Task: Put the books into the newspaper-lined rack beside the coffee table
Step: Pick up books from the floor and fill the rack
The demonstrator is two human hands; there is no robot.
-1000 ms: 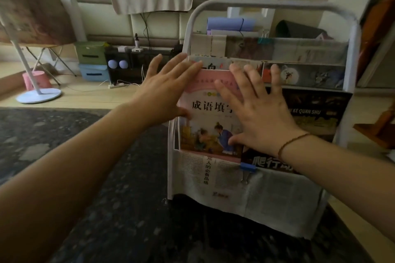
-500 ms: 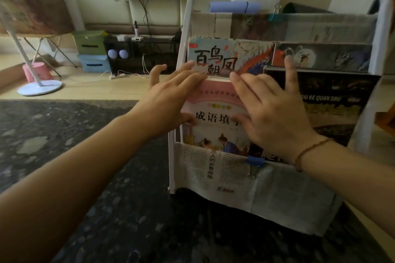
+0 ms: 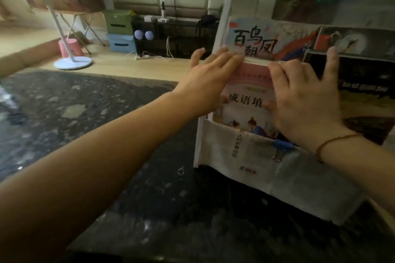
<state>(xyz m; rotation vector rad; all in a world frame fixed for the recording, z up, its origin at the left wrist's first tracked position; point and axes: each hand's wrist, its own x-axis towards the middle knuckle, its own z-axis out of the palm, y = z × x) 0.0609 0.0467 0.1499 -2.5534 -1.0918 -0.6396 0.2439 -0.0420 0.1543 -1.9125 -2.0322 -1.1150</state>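
A dark speckled table (image 3: 89, 126) fills the near left. Just beyond its right edge stands a white rack (image 3: 226, 15) lined with newspaper (image 3: 277, 168). A pink book (image 3: 245, 100) is seated upright in the rack's near left pocket, its lower edge hidden behind the newspaper. The left hand (image 3: 209, 83) is laid flat against the book's left edge, fingers spread. The right hand (image 3: 303, 100) is pressed open on the cover's right side, grasping nothing. A blue clip (image 3: 280, 147) is fastened on the newspaper below.
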